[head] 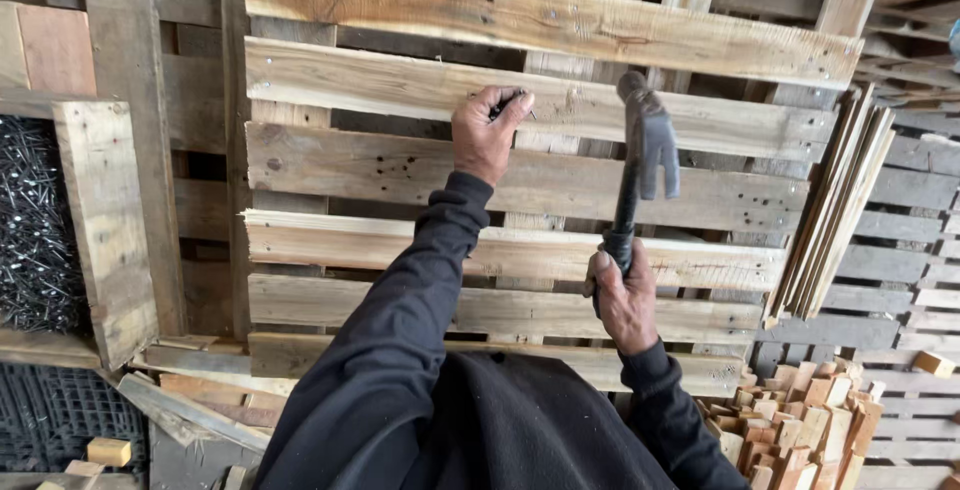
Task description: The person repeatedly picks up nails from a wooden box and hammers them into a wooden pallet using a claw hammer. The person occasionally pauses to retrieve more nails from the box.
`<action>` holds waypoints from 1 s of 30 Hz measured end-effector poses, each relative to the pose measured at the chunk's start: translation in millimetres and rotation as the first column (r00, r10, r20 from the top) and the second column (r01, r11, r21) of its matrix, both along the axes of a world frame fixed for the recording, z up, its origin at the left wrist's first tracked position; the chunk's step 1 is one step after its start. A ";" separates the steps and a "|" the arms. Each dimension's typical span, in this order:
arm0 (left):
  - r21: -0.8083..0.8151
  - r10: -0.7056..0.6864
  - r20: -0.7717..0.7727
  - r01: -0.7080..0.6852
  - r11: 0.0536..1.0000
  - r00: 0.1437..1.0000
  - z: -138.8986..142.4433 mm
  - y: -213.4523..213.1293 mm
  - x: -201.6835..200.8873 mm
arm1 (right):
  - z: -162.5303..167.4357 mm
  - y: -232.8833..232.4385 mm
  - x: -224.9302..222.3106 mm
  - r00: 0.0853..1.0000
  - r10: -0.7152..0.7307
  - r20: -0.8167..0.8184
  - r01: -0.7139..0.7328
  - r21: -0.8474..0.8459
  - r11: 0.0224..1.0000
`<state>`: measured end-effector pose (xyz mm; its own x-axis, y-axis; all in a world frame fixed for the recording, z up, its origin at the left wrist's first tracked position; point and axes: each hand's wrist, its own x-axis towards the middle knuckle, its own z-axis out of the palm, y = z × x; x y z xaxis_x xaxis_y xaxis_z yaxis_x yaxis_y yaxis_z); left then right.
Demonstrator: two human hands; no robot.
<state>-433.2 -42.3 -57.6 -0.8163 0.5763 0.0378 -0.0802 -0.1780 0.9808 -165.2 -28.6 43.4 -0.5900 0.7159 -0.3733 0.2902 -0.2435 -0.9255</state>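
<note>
Two hands working at centre frame. Left hand (pixel 487 135) is pinching a small dark nail (pixel 516 100) between fingertips against a slat of the wooden pallet (pixel 400 165). Right hand (pixel 622 298) is gripping a claw hammer (pixel 640 150), fingers fully wrapped round the handle, head raised just right of the nail. Thin strips (pixel 835 210) are leaning at right; offcut blocks (pixel 800 425) are lying lower right; a bin of nails (pixel 30 230) is sitting at left.

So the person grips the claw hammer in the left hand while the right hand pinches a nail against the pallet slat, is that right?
Not quite: the hands are swapped. The head view shows the right hand gripping the claw hammer, while the left hand pinches a nail against the pallet slat.
</note>
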 end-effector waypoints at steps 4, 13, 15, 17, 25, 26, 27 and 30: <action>-0.292 -0.018 -0.428 -0.119 0.949 0.904 -2.5 -0.7 3.7 | -5.1 0.0 -8.0 0.940 0.103 0.325 -0.054 -0.156 0.986; -0.400 -0.149 -0.587 -0.125 0.908 0.795 -6.1 -5.5 5.4 | 34.6 -9.7 -5.3 0.993 -0.012 -0.120 0.003 -0.078 0.997; -0.289 -0.070 -0.584 -0.126 0.949 0.808 -6.2 -5.9 5.2 | 37.5 -11.3 -14.5 0.990 0.065 0.126 -0.055 -0.084 0.995; -0.389 -0.149 -0.645 -0.154 0.908 0.750 -4.8 -6.1 4.6 | 45.2 -9.3 -23.4 0.952 0.104 0.288 -0.076 -0.108 0.991; -0.077 0.204 -0.399 -0.255 0.964 0.894 2.0 -14.9 4.4 | 119.1 29.1 -30.5 0.788 0.319 -0.527 -0.046 0.466 0.884; -0.066 0.255 -0.405 -0.306 0.950 0.878 1.9 -16.5 4.6 | 115.4 31.2 -32.9 0.773 0.308 -0.554 0.006 0.493 0.870; -0.059 0.304 -0.406 -0.357 0.932 0.862 1.8 -18.0 4.2 | 108.6 30.4 -34.3 0.761 0.299 -0.577 0.055 0.516 0.855; -0.124 0.311 -0.390 -0.384 0.915 0.867 3.9 -17.3 -0.3 | 69.3 21.0 -40.1 0.942 0.311 -0.125 -0.237 0.406 0.883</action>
<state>-433.5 -59.6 -53.8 -0.9169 0.2831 0.2813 0.3109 0.0645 0.9483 -205.3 -7.6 112.8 -0.8140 0.5802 0.0267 0.1120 0.2019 -0.9730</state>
